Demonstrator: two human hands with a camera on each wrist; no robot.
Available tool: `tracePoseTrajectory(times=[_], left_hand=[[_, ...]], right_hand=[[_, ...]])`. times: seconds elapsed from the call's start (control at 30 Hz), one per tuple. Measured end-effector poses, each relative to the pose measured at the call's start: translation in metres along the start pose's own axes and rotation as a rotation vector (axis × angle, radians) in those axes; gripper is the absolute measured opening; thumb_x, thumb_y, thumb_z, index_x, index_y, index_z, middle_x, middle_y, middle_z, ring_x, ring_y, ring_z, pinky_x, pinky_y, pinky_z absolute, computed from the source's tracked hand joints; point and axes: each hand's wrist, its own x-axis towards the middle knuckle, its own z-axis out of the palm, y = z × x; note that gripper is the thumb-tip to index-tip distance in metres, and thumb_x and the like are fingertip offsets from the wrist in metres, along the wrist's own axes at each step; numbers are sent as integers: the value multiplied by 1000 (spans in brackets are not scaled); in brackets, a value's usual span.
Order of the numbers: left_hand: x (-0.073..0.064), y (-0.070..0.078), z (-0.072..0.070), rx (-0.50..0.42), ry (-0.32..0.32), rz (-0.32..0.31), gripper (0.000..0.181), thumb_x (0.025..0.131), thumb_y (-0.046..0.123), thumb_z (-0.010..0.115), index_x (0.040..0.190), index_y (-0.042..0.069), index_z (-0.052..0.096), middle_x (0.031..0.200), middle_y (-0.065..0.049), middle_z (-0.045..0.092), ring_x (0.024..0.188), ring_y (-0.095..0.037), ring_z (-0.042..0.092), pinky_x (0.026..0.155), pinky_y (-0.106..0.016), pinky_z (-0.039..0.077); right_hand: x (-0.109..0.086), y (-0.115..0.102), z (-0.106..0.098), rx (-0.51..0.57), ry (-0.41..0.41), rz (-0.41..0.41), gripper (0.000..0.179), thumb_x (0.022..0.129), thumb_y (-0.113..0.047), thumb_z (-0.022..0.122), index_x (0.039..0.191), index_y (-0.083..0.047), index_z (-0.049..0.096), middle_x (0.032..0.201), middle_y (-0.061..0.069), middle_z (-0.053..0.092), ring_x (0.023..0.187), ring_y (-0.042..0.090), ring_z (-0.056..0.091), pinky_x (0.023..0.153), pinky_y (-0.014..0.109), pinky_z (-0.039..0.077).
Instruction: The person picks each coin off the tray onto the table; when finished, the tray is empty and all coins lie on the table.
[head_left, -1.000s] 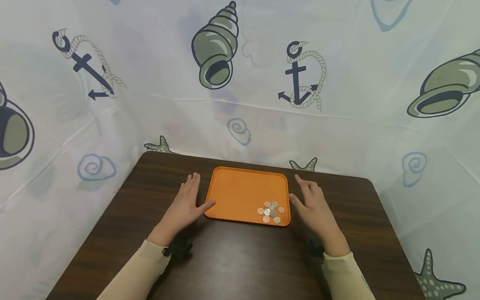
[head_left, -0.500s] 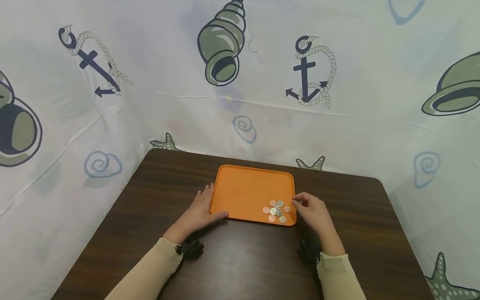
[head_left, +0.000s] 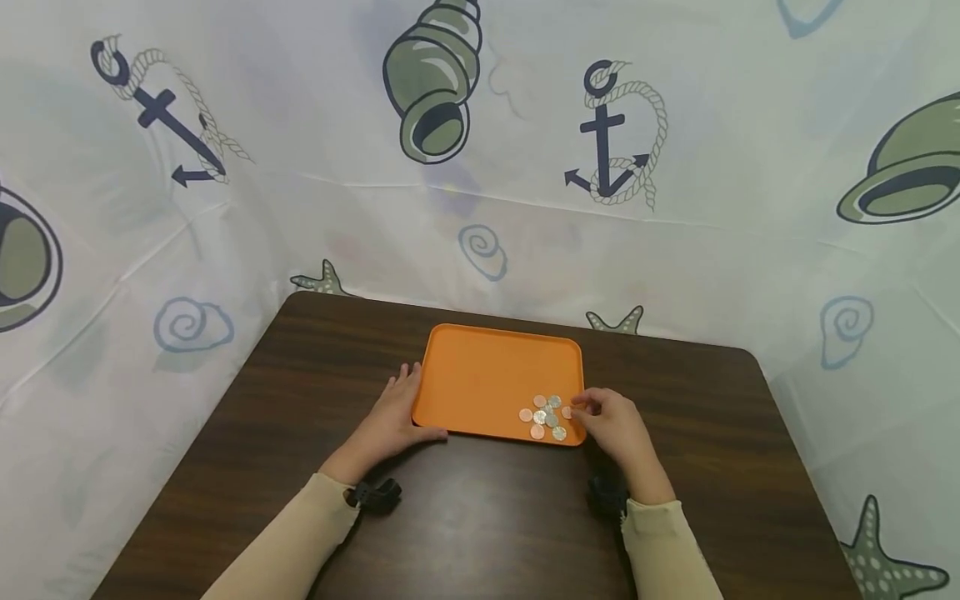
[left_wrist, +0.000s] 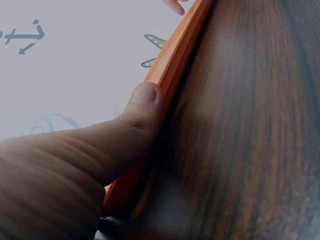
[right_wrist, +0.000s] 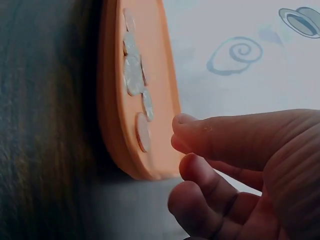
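An orange tray (head_left: pixel 487 367) lies on the dark wood table, with several copper and silver coins (head_left: pixel 551 420) clustered near its front right corner. At the tray's left front corner is my left hand (head_left: pixel 385 422), fingers along the left side. In the left wrist view the thumb (left_wrist: pixel 142 107) rests against the front rim. My right hand (head_left: pixel 617 427) is over the tray's right edge, loosely bent, thumb and index fingertips beside a copper coin (head_left: pixel 567 412). In the right wrist view those fingertips are near each other, with no coin seen between them.
The wood-grain table (head_left: pixel 480 517) extends around the tray on all sides. A white cloth (head_left: pixel 330 217) printed with shells, anchors and starfish hangs behind and beside it. Each wrist carries a small dark camera mount (head_left: pixel 378 496).
My left hand has moved in to touch the tray's left front corner. My right hand has bent its fingers and come inward over the right edge, near the coins. The coins show no clear shift.
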Motion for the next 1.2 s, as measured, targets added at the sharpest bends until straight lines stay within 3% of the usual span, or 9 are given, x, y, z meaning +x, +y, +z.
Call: tracePoseTrajectory(times=[0.33,0.8,1.0,1.2], left_hand=[[2,-2,0,-12,-32,-27,138,83,63,90,175,2,7,183,-16,14,173,-33,4,140,-58,5],[-1,1,-4,-56,-29,-23,135,83,58,92,175,2,9,183,-19,14,172,-35,6,140,-60,4],[-2,-2,-3,-62,-55,-33,135,83,59,91,176,5,9,183,-18,11,172,-36,5,139,-61,4],[0,-3,-4,-70,-48,-36,136,83,56,93,176,5,8,184,-18,10,173,-35,4,140,-60,3]], right_hand=[[3,2,12,-39,-2,11,20,98,-22,83,115,-11,81,91,7,61,79,22,55,67,32,44],[4,3,17,-61,4,11,16,96,-18,85,109,-10,79,89,7,58,77,22,54,66,32,43],[0,3,16,-27,-19,10,16,95,-15,85,95,-10,70,90,7,59,79,21,55,67,31,44],[3,4,7,25,9,9,16,96,-17,84,95,-12,69,89,6,61,79,21,56,66,29,46]])
